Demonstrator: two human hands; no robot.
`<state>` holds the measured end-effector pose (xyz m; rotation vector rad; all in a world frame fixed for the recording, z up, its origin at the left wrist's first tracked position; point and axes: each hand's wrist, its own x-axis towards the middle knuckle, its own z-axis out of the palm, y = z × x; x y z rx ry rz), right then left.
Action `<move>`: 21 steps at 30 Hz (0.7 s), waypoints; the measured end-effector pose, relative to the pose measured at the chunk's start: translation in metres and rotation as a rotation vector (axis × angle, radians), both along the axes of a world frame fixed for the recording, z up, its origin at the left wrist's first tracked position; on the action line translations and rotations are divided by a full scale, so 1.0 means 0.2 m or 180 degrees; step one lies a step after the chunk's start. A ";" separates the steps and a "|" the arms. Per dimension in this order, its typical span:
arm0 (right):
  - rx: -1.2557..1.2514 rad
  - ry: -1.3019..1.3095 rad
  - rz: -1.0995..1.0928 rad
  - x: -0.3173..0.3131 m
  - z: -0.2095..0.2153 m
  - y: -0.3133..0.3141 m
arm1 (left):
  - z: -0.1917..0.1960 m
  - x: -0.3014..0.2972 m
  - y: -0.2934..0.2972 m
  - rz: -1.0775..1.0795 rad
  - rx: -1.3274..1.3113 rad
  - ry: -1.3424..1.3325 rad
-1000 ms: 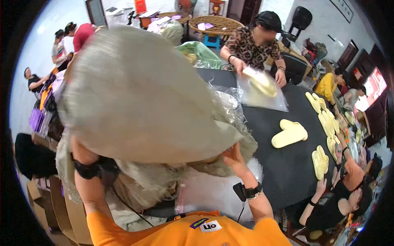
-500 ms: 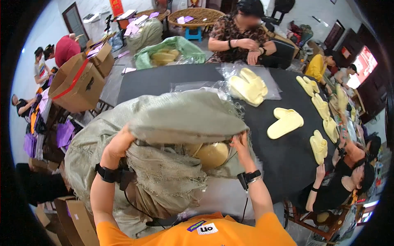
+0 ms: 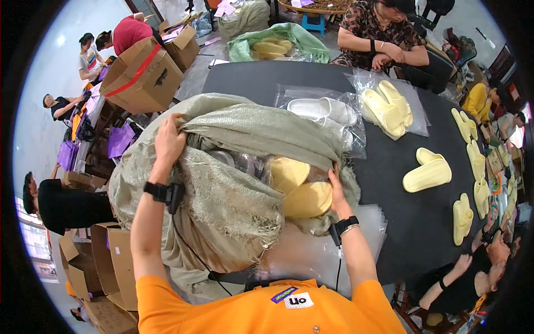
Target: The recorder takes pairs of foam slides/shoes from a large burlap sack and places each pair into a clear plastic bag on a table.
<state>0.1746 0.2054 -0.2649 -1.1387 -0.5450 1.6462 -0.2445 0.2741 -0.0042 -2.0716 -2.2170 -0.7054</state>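
Observation:
A large grey-green woven sack (image 3: 233,195) with frayed edges lies on the table in front of me, its mouth gaping. My left hand (image 3: 171,139) is closed on the sack's folded rim at the left. At the opening's right side, my right hand (image 3: 338,192) grips the sack's edge, its far fingers partly hidden by the cloth, close to the slippers. Inside the mouth show pale yellow slippers (image 3: 308,199) and some clear plastic wrapping (image 3: 247,163). Deeper contents are hidden by the cloth.
Beyond the sack lie white slippers (image 3: 322,110) in clear bags and bagged yellow slippers (image 3: 387,108). A yellow pair (image 3: 427,171) rests on the dark table (image 3: 378,222), with several more along its right edge. Clear bags (image 3: 364,231) lie beside my right wrist. People sit across and at right.
The sack's upper flap has been drawn back toward the far side, so the mouth is wider and more yellow slippers show. White slippers beyond it have come into sight.

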 end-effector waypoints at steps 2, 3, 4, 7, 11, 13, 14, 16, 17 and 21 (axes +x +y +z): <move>-0.0085 0.0572 0.0122 -0.18 0.14 -0.05 | -0.11 -0.08 0.03 0.0084 0.0306 -0.0213; -0.0255 0.1185 0.0520 -0.22 0.25 -0.09 | -0.17 -0.09 0.06 0.0108 0.0374 -0.0297; -0.0425 0.1780 0.0883 -0.23 0.32 -0.13 | -0.22 -0.06 0.10 0.0097 0.0444 -0.0398; -0.0430 0.1347 0.1211 -0.32 0.39 -0.19 | -0.24 0.00 0.18 0.0195 -0.0183 -0.0063; -0.0428 0.0777 0.1382 -0.35 0.39 -0.19 | -0.16 -0.02 0.20 0.0269 -0.0613 -0.0352; -0.0426 0.0158 0.1469 -0.43 0.66 -0.22 | -0.14 0.00 0.13 0.0086 0.0067 0.0095; -0.0346 0.0404 0.1579 -0.44 0.72 -0.23 | -0.11 0.04 0.10 -0.0152 0.0754 0.0519; -0.0297 0.0587 0.1472 -0.39 0.47 -0.20 | -0.04 0.23 0.07 -0.1133 0.1021 0.1355; -0.0237 0.0443 0.1281 -0.36 0.39 -0.20 | 0.00 0.37 -0.01 -0.1516 0.0752 0.1490; -0.0071 0.0042 0.1240 -0.40 0.46 -0.19 | 0.06 0.55 -0.10 -0.2304 0.0550 0.1507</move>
